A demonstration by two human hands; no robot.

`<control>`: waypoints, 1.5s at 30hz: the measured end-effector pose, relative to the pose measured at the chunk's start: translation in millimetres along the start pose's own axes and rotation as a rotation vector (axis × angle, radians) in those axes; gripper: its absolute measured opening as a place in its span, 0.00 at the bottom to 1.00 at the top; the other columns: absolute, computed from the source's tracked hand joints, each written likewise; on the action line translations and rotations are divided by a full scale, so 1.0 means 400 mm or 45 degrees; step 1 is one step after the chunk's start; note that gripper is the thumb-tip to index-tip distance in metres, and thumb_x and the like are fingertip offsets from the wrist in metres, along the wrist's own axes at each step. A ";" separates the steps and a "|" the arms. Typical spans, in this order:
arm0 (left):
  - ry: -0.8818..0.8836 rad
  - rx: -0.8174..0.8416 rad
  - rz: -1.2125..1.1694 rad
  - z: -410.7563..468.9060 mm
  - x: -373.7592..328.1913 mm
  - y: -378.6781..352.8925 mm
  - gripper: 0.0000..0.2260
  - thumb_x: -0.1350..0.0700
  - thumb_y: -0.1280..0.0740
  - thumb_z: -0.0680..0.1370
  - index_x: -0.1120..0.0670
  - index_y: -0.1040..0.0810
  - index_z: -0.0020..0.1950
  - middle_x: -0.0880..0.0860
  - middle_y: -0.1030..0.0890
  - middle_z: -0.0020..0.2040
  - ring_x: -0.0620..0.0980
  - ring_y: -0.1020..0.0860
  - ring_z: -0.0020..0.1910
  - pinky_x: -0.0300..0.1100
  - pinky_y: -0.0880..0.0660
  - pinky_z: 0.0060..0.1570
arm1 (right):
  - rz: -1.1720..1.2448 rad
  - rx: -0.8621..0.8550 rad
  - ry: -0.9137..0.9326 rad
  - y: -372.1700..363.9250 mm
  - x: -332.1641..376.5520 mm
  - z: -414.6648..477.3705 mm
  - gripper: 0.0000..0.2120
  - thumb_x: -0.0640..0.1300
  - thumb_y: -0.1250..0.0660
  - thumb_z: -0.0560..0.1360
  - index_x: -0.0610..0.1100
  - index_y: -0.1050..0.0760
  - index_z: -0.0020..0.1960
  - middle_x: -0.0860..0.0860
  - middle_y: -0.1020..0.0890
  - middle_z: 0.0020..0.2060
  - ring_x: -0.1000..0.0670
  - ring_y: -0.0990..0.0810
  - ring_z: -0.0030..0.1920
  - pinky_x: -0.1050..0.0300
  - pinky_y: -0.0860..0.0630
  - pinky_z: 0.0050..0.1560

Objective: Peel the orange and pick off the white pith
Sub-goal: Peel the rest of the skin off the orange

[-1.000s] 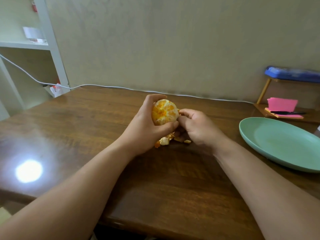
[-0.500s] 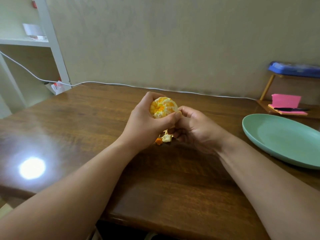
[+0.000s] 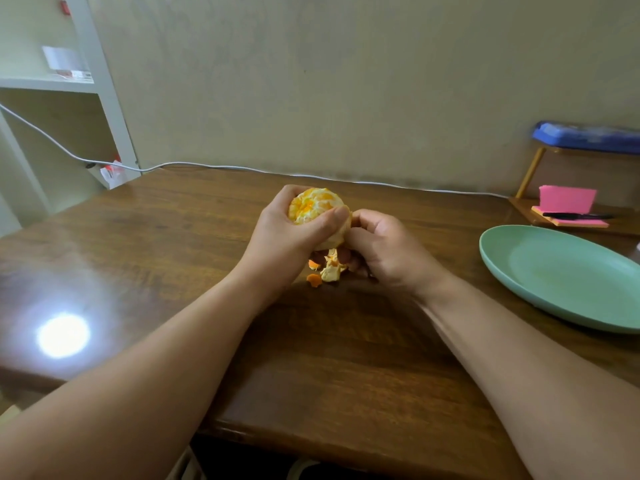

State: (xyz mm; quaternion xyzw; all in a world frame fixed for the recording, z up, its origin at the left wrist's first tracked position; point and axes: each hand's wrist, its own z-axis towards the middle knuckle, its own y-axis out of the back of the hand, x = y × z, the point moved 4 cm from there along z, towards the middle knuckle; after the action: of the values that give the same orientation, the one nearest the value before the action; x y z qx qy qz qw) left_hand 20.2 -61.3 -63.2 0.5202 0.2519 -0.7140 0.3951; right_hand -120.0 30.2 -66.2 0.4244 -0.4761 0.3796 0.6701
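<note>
Gripping the orange (image 3: 313,206) above the wooden counter (image 3: 173,244), the left hand (image 3: 287,244) wraps its fingers round the fruit, thumb across the near side. The orange's peeled top faces up, showing bare segments streaked with white pith. From my remote seat I see the right hand (image 3: 388,251) touching the orange's right side, its fingers curled, thumb and forefinger pinching at the edge there. I cannot tell whether they hold peel or pith. Directly below the orange, a small heap of peel scraps (image 3: 329,270) lies on the counter. Well to the right of the orange sits a green plate (image 3: 561,271). Farther right and behind the orange, pink sticky notes (image 3: 568,199) and a black pen (image 3: 576,215) lie beneath a blue box (image 3: 585,135). Behind the orange, a white cable (image 3: 242,167) runs along the counter's back edge.
</note>
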 end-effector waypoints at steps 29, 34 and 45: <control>0.353 0.029 -0.303 0.024 0.036 0.000 0.36 0.36 0.18 0.67 0.49 0.25 0.69 0.57 0.17 0.63 0.56 0.14 0.59 0.56 0.16 0.60 | -0.356 -0.096 0.067 0.011 0.006 0.004 0.15 0.57 0.34 0.84 0.52 0.22 0.67 0.54 0.12 0.48 0.56 0.13 0.47 0.55 0.16 0.47; 0.139 0.019 -0.003 0.014 0.034 -0.003 0.33 0.32 0.19 0.67 0.44 0.24 0.65 0.50 0.17 0.59 0.48 0.15 0.57 0.49 0.15 0.58 | -0.354 -0.119 0.064 0.011 0.005 0.002 0.13 0.56 0.31 0.81 0.51 0.20 0.61 0.51 0.11 0.45 0.52 0.12 0.44 0.50 0.15 0.44; 0.178 -0.005 -0.148 0.016 0.037 -0.005 0.33 0.34 0.18 0.67 0.47 0.24 0.65 0.54 0.16 0.61 0.53 0.14 0.59 0.54 0.16 0.59 | -0.333 -0.152 0.075 0.007 -0.004 0.006 0.12 0.56 0.30 0.82 0.52 0.21 0.63 0.52 0.11 0.45 0.52 0.12 0.44 0.46 0.14 0.45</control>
State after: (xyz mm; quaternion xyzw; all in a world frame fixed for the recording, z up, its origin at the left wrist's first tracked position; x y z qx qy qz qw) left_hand 12.9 -69.7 -75.2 0.5524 0.3101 -0.6972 0.3356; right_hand -123.6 28.7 -66.7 0.4308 -0.4186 0.2725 0.7516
